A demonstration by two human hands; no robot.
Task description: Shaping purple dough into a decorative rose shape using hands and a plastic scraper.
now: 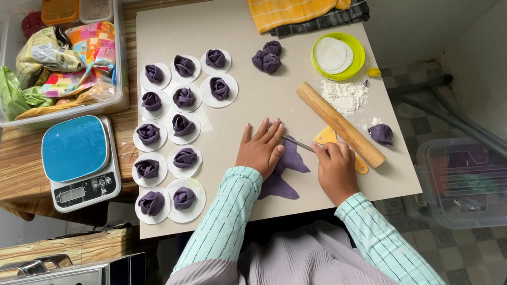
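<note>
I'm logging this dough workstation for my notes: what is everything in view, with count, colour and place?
Shaped dough roses on paper rounds: twelve, purple, board's left part.
Roses without paper: two, purple, board top.
Flat dough sheet: one, purple, under the hands.
Dough ball: one, purple, right of the rolling pin.
Rolling pin: one, wooden, slanted on board.
Knife: one, metal.
Bowl of paper rounds: one, yellow-green.
Flour pile: white.
Scale: one, blue-topped, left of board.
Storage bin: one, clear, top left.
Cloths: yellow over dark checked.
Left hand: flat on dough.
Right hand: holds knife.
</note>
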